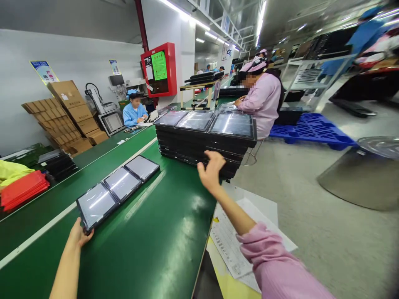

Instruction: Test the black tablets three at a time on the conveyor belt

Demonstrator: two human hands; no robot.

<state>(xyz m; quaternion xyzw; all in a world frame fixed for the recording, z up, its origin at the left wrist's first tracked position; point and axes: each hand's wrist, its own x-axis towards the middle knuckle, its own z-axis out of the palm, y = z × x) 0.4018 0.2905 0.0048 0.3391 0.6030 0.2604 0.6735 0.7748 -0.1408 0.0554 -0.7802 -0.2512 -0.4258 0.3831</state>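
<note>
A long black tray [118,187] with three glossy screens lies on the green conveyor belt [149,249]. My left hand [79,233] grips its near corner, fingers curled under the edge. Farther along the belt stands a tall stack of black trays [202,145], its top layer holding three screens. My right hand [212,170] reaches out to the near right side of that stack, fingers spread and touching its edge. A pink sleeve covers my right upper arm.
Printed papers [237,245] lie at the belt's right edge. A person in pink [262,99] sits beyond the stack; a person in blue [134,112] sits at far left. Cardboard boxes [71,116], red folders [21,191], a blue pallet [311,128] and a metal drum [364,174] surround the line.
</note>
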